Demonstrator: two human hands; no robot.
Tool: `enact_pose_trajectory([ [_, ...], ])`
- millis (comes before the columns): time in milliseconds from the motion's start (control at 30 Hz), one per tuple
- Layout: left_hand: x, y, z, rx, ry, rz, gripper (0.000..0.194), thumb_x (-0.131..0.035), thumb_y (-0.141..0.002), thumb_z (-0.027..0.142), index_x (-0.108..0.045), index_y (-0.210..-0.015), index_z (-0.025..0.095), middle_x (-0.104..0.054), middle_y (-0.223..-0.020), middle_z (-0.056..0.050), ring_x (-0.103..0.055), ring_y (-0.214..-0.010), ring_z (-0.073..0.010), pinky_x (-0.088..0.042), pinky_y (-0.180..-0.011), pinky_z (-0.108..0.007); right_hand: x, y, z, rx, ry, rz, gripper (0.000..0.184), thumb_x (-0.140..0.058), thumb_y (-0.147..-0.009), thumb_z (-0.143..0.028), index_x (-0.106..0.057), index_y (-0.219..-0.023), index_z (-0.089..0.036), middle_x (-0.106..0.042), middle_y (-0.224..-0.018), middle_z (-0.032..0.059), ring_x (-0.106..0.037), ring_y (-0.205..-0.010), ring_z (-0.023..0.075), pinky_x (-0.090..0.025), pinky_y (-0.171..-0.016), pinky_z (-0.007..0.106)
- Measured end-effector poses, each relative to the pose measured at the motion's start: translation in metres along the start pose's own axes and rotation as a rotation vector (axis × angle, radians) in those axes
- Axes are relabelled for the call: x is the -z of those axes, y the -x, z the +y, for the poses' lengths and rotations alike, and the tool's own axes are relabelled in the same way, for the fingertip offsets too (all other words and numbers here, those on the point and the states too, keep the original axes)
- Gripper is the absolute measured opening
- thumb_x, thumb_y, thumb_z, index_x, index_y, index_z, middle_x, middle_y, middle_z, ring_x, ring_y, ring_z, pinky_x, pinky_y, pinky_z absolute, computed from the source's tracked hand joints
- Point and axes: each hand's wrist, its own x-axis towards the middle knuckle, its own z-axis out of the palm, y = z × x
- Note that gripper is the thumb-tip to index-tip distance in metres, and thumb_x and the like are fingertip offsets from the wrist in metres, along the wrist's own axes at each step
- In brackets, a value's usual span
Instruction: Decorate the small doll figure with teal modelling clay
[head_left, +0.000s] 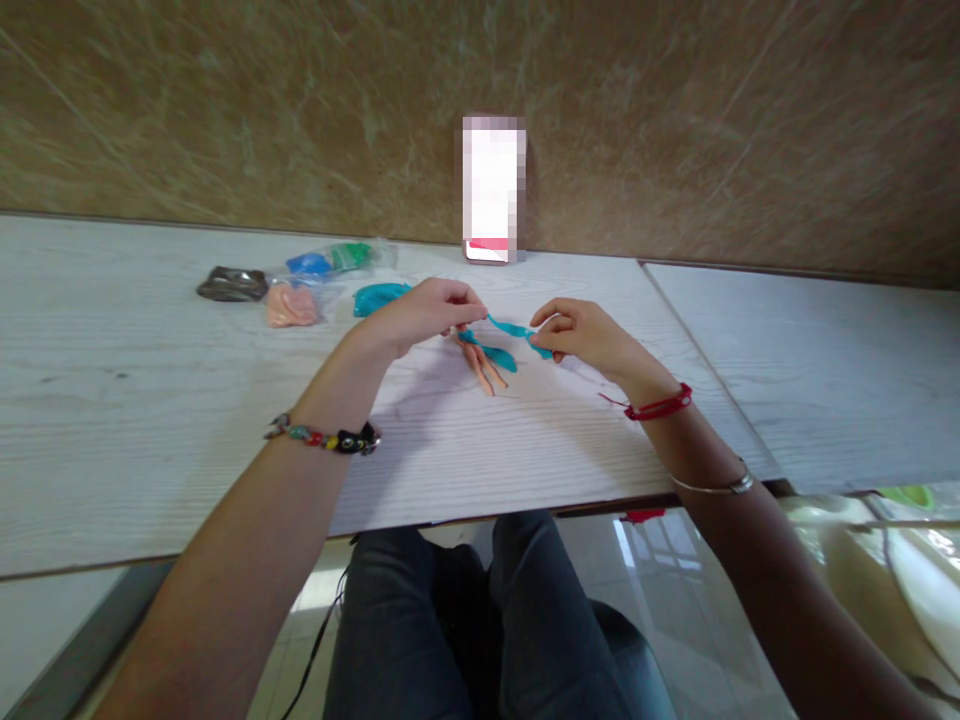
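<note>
A thin strip of teal modelling clay (511,329) stretches between my two hands just over the table. My left hand (429,318) pinches its left end between thumb and fingertips. The strip's wider right end is gripped in the fingers of my right hand (583,336). Beneath my left fingers are several slender peach clay strands (484,372) with a flat teal clay piece (498,357) across their top. Whether the left hand also holds these I cannot tell. Partly behind my left hand lies a larger teal clay lump (379,298).
Bagged clay lies at the back left: black (232,284), peach (292,304), blue (309,264) and green (351,257). A phone (495,190) with a blurred screen leans against the marbled wall (300,120). The white wood-grain table (135,400) has a seam on the right.
</note>
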Motion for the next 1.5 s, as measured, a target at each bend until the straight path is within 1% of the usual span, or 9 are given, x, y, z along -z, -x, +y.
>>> enact_pose_trajectory([
  [100, -0.016, -0.003, 0.001, -0.127, -0.106, 0.05, 0.013, -0.053, -0.076, 0.024, -0.063, -0.075, 0.015, -0.057, -0.068, -0.001, -0.051, -0.067, -0.0133, -0.039, -0.066, -0.027, 0.007, -0.005, 0.005, 0.007, 0.066, 0.142, 0.016, -0.065, -0.065, -0.009, -0.057, -0.077, -0.015, -0.06, -0.059, -0.0022, -0.055, -0.053, 0.0081, -0.043, -0.047, 0.019],
  [200, -0.038, -0.005, 0.001, -0.323, -0.41, 0.175, 0.013, -0.054, -0.076, 0.021, -0.066, -0.077, 0.015, -0.058, -0.083, -0.005, -0.051, -0.085, -0.0182, -0.038, -0.079, -0.033, 0.01, -0.011, 0.013, 0.0, 0.15, 0.245, 0.015, -0.064, -0.064, -0.008, -0.058, -0.076, -0.015, -0.061, -0.064, -0.001, -0.056, -0.054, 0.0086, -0.045, -0.048, 0.02],
  [367, -0.059, -0.006, -0.002, -0.407, -0.588, 0.109, 0.015, -0.054, -0.08, 0.023, -0.069, -0.079, 0.02, -0.056, -0.099, -0.006, -0.045, -0.101, -0.0221, -0.033, -0.089, -0.039, 0.006, -0.018, 0.023, -0.022, 0.266, 0.282, 0.009, -0.064, -0.065, -0.012, -0.061, -0.072, -0.016, -0.062, -0.065, 0.0003, -0.057, -0.052, 0.0102, -0.047, -0.049, 0.022],
  [533, -0.047, -0.011, -0.008, -0.337, -0.569, 0.081, 0.016, -0.054, -0.081, 0.024, -0.07, -0.084, 0.02, -0.056, -0.1, -0.005, -0.047, -0.099, -0.0213, -0.032, -0.091, -0.038, 0.003, -0.018, 0.023, 0.088, 0.387, 0.169, 0.016, -0.056, -0.072, -0.011, -0.067, -0.081, -0.017, -0.065, -0.07, 0.002, -0.061, -0.062, 0.014, -0.049, -0.062, 0.027],
  [800, -0.02, -0.01, -0.006, -0.264, -0.402, 0.328, 0.015, -0.049, -0.081, 0.019, -0.063, -0.082, 0.013, -0.056, -0.096, -0.007, -0.048, -0.104, -0.0214, -0.033, -0.094, -0.033, -0.003, -0.025, 0.026, 0.266, 0.655, 0.102, 0.015, -0.07, -0.066, -0.016, -0.072, -0.081, -0.016, -0.058, -0.095, 0.009, -0.055, -0.074, 0.0175, -0.046, -0.075, 0.035],
  [967, -0.018, -0.012, -0.011, -0.264, -0.352, 0.367, 0.014, -0.048, -0.082, 0.019, -0.06, -0.083, 0.014, -0.056, -0.099, -0.008, -0.046, -0.109, -0.0225, -0.032, -0.095, -0.032, -0.007, -0.03, 0.025, 0.307, 0.701, 0.075, 0.007, -0.065, -0.072, -0.016, -0.071, -0.076, -0.016, -0.06, -0.083, 0.0074, -0.055, -0.083, 0.0213, -0.041, -0.081, 0.035],
  [1200, -0.022, -0.012, -0.011, -0.28, -0.582, 0.392, 0.02, -0.041, -0.085, 0.018, -0.061, -0.086, 0.012, -0.057, -0.102, -0.01, -0.05, -0.104, -0.022, -0.036, -0.091, -0.034, -0.012, -0.029, 0.028, 0.418, 0.843, 0.093, 0.031, -0.044, -0.08, -0.006, -0.07, -0.096, -0.013, -0.061, -0.096, 0.0108, -0.055, -0.083, 0.0186, -0.042, -0.079, 0.031],
  [1367, -0.023, -0.01, -0.009, -0.259, -0.739, 0.399, 0.024, -0.039, -0.087, 0.018, -0.061, -0.089, 0.011, -0.058, -0.1, -0.011, -0.053, -0.098, -0.02, -0.04, -0.085, -0.032, 0.0, -0.032, 0.034, 0.346, 0.965, 0.134, 0.029, -0.043, -0.083, -0.011, -0.072, -0.087, -0.013, -0.061, -0.09, 0.0117, -0.056, -0.081, 0.0197, -0.043, -0.076, 0.032],
  [1500, -0.022, -0.008, -0.009, -0.241, -0.779, 0.386, 0.024, -0.039, -0.088, 0.019, -0.062, -0.09, 0.012, -0.058, -0.098, -0.011, -0.054, -0.095, -0.0193, -0.041, -0.081, -0.03, 0.007, -0.024, 0.033, 0.367, 1.016, 0.039, 0.024, -0.048, -0.083, -0.012, -0.072, -0.088, -0.012, -0.063, -0.089, 0.0116, -0.057, -0.082, 0.0203, -0.043, -0.075, 0.03],
])
